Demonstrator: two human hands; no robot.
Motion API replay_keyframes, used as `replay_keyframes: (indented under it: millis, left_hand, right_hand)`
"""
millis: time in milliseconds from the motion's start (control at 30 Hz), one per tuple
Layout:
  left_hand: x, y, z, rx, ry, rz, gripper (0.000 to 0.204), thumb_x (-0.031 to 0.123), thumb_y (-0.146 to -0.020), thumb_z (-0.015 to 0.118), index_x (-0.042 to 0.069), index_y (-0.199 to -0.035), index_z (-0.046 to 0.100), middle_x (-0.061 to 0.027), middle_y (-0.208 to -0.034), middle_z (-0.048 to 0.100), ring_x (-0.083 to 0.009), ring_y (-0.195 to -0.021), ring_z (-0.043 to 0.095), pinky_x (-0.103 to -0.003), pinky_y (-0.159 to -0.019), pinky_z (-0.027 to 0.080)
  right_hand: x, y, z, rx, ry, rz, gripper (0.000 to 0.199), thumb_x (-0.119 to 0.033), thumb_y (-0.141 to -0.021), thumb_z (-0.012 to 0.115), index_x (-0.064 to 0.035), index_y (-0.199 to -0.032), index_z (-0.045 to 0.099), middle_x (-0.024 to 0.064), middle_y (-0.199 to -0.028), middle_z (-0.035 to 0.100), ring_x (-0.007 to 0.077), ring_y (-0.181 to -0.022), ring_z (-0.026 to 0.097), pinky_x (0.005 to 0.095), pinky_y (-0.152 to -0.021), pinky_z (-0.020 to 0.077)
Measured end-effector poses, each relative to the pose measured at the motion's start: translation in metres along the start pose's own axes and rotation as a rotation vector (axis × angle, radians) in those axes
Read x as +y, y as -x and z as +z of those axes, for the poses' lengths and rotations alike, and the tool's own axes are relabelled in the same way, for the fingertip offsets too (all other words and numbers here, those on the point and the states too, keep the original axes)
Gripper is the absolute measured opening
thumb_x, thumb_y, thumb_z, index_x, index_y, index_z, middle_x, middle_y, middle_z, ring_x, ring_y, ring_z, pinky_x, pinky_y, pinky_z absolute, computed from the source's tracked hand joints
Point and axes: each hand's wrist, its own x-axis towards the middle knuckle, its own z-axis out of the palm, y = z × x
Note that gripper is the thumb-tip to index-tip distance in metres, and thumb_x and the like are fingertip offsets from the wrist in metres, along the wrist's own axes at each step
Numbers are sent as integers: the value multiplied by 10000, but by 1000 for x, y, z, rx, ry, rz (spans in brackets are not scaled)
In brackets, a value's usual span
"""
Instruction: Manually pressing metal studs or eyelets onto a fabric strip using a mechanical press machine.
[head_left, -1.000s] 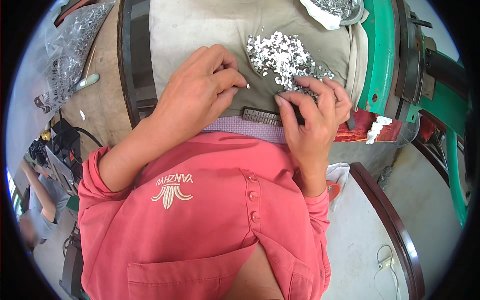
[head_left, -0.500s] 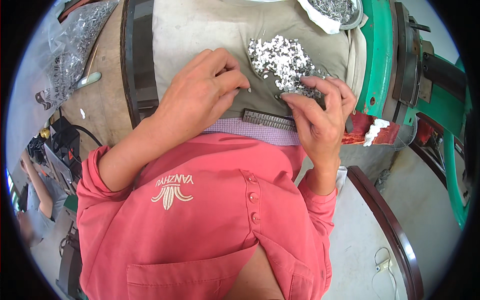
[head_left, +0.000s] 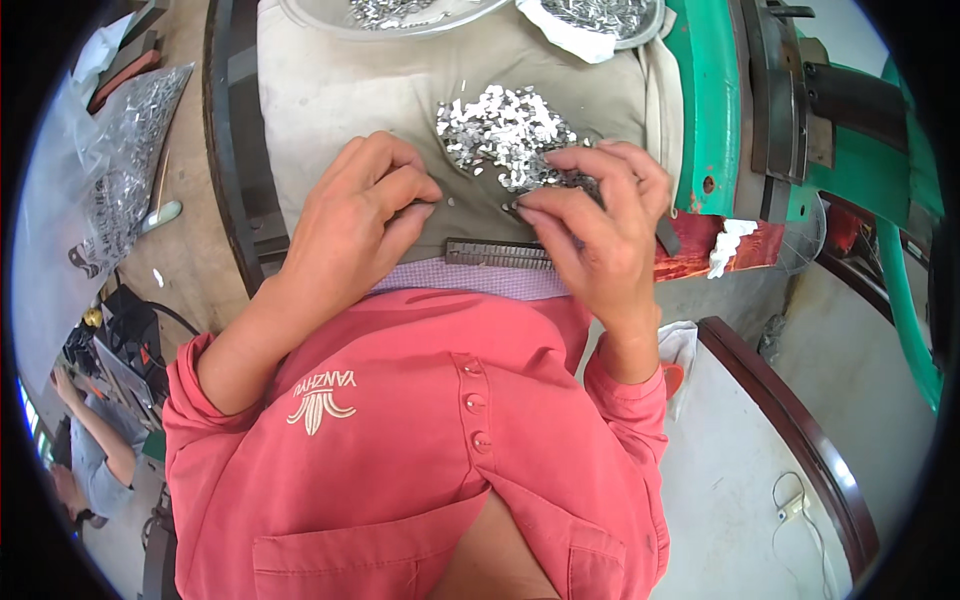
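Observation:
My left hand (head_left: 365, 205) hovers over the cloth with its fingers curled and thumb pressed to the index finger; anything inside the pinch is hidden. Just off those fingertips is a small round metal piece (head_left: 451, 202). A pile of small shiny metal pieces (head_left: 510, 130) lies on the grey-green cloth (head_left: 340, 90). My right hand (head_left: 605, 225) is open at the pile's near right side, thumb and fingers apart, fingertips touching the pile. Close to the thumb tip is a small dark piece (head_left: 514, 205). Between my hands and body lies a dark slotted metal strip (head_left: 495, 253), its right end partly covered.
Two bowls of metal parts, a wide pale bowl (head_left: 430, 27) and a smaller lined bowl (head_left: 645, 35), stand at the back. A green machine frame (head_left: 715, 110) rises on the right. Leftward, a clear bag of metal parts (head_left: 135, 150) rests on a wooden board. Another person (head_left: 105, 440) is at lower left.
The view has shifted, bringing the wide bowl in at the top. My left fingertips have drawn slightly back from the small round piece. My right hand stays at the pile.

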Motion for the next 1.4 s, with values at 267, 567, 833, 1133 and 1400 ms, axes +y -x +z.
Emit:
replay_keyframes:
  millis: [267, 567, 833, 1133, 1400]
  left_hand:
    - [2, 0, 3, 39, 2, -24, 145, -20, -747, 713, 4, -878, 656, -91, -973, 588, -296, -900, 581, -385, -761, 486]
    - [2, -2, 3, 50, -12, -10, 161, -21, -738, 716, 11, -884, 655, -91, -959, 583, -293, -895, 578, -384, -761, 483]
    - [3, -2, 3, 35, -38, -6, 172, -9, -738, 707, 31, -899, 662, -79, -957, 574, -288, -893, 571, -382, -768, 480]
    - [2, -7, 4, -26, -105, 80, 207, 35, -747, 735, 56, -942, 669, -70, -984, 573, -269, -886, 560, -364, -756, 465]
    - [3, -13, 9, -5, -186, 161, 165, 62, -764, 739, 45, -900, 646, -74, -942, 574, -284, -851, 556, -385, -737, 463]
  right_hand:
    - [-4, 4, 2, -42, 13, 33, 216, -97, -655, 832, -151, -849, 753, 10, -1092, 658, 310, -1124, 509, 401, -961, 368]
    - [-1, 9, 2, 33, 17, 42, 203, -129, -666, 825, -182, -843, 740, -18, -1119, 632, 281, -1140, 505, 408, -943, 338]
    - [-8, 8, 11, -1, 62, 3, 145, -138, -683, 793, -161, -803, 715, -19, -1122, 639, 273, -1146, 510, 425, -956, 336]
    - [-18, 25, -4, 67, 0, 18, 215, -107, -641, 831, -152, -813, 710, -15, -1069, 663, 303, -1128, 504, 386, -958, 370]
    - [-27, 37, -1, 33, -8, 61, 245, -126, -614, 843, -162, -836, 744, -8, -1080, 661, 291, -1115, 518, 388, -964, 361]
